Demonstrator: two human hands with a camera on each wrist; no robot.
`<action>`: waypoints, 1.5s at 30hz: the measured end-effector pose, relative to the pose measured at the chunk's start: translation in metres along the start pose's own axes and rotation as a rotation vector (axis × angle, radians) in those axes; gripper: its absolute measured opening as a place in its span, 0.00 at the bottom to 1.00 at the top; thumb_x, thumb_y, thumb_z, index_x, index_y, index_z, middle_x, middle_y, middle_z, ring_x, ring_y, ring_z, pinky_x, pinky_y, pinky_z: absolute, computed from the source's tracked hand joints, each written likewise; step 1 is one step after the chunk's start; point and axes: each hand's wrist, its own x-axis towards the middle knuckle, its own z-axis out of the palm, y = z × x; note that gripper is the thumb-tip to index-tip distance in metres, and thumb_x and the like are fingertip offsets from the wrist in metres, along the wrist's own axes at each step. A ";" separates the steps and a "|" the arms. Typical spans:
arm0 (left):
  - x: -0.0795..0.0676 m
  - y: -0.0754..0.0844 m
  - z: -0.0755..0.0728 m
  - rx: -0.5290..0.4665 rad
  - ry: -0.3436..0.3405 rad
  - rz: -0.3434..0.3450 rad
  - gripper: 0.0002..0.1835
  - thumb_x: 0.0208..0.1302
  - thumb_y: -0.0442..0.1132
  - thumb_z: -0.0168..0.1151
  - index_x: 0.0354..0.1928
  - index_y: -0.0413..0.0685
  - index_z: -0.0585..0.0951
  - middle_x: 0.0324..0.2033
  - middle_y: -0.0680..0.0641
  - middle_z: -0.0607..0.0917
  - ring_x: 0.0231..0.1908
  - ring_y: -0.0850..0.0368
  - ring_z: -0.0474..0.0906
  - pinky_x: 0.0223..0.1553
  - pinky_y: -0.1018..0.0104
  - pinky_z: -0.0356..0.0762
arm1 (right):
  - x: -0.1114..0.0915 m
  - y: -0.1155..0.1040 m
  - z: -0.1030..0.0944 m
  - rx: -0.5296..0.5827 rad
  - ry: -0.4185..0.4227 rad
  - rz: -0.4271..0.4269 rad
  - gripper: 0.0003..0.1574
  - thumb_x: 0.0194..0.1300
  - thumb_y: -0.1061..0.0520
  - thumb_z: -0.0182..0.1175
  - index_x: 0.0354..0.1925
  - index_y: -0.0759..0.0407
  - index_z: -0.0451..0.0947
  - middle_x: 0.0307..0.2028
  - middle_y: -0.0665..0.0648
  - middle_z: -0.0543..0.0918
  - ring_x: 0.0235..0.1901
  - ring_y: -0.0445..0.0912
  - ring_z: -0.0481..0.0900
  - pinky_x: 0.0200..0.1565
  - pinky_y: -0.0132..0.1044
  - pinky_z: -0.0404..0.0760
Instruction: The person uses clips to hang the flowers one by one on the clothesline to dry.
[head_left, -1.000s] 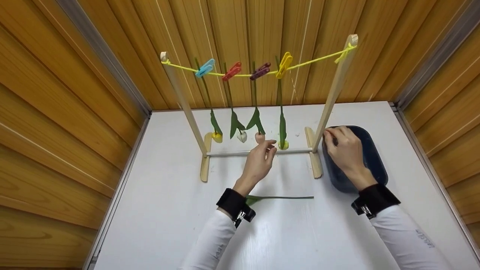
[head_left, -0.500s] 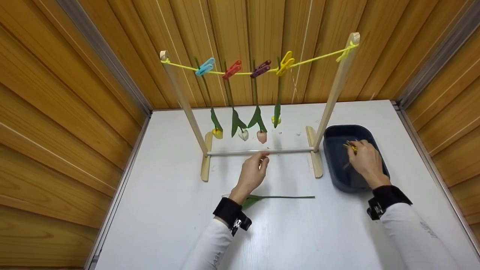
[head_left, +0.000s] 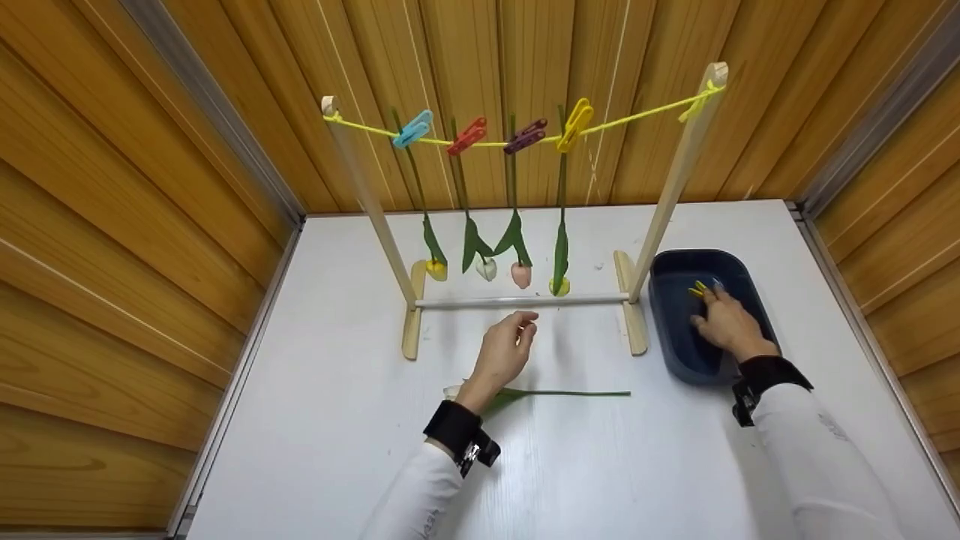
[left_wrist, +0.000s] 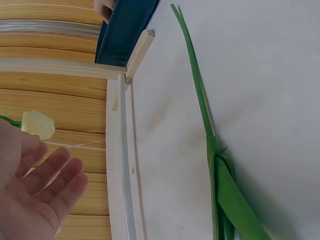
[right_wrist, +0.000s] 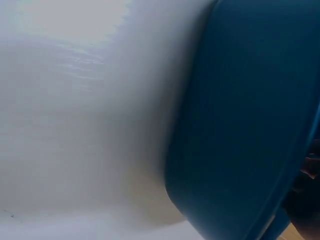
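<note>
My right hand (head_left: 727, 322) reaches down into the dark blue bin (head_left: 667, 345), fingers stretched forward and thumb apart. A yellow clothespin (head_left: 698, 289) lies right at its fingertips. In the right wrist view the bin's wall (right_wrist: 240, 120) hides most of that hand. My left hand (head_left: 501, 349) hovers with relaxed fingers in front of the rack's lower rod (head_left: 480, 303), holding nothing. Below it an artificial tulip (head_left: 577, 393) lies on the table, its white bloom partly behind the wrist. In the left wrist view its green leaves (left_wrist: 235, 200) show close by.
Behind my left hand, several tulips hang head down from a yellow string (head_left: 637, 116). Blue (head_left: 413, 129), red (head_left: 467, 136), purple (head_left: 526, 136) and yellow pegs (head_left: 576, 125) clip them. Wooden posts (head_left: 679, 180) hold the string. Panelled walls enclose the white table (head_left: 322, 420).
My right hand has moved from beside the rack's post into the bin, and the yellow clothespin now shows at its fingertips. My left hand has drawn back from the hanging yellow tulip, which has swung.
</note>
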 end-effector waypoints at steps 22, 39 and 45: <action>-0.002 -0.007 0.004 -0.032 -0.014 -0.014 0.14 0.75 0.39 0.52 0.56 0.45 0.81 0.43 0.48 0.88 0.40 0.57 0.84 0.45 0.66 0.80 | -0.012 -0.003 0.005 -0.069 0.011 -0.075 0.35 0.68 0.58 0.52 0.66 0.81 0.62 0.67 0.81 0.63 0.62 0.78 0.65 0.60 0.69 0.69; -0.004 -0.005 0.003 -0.029 -0.016 -0.009 0.14 0.75 0.39 0.53 0.55 0.44 0.81 0.44 0.47 0.88 0.41 0.57 0.85 0.46 0.64 0.81 | -0.007 -0.004 0.003 0.027 -0.012 0.059 0.44 0.68 0.51 0.57 0.66 0.84 0.58 0.55 0.89 0.66 0.53 0.80 0.71 0.56 0.68 0.71; -0.005 -0.003 0.005 -0.042 -0.022 -0.019 0.13 0.75 0.39 0.53 0.54 0.45 0.82 0.43 0.48 0.88 0.40 0.58 0.84 0.46 0.65 0.81 | -0.006 -0.006 0.016 0.061 0.102 0.102 0.27 0.64 0.56 0.60 0.53 0.76 0.75 0.45 0.83 0.75 0.43 0.76 0.77 0.44 0.65 0.75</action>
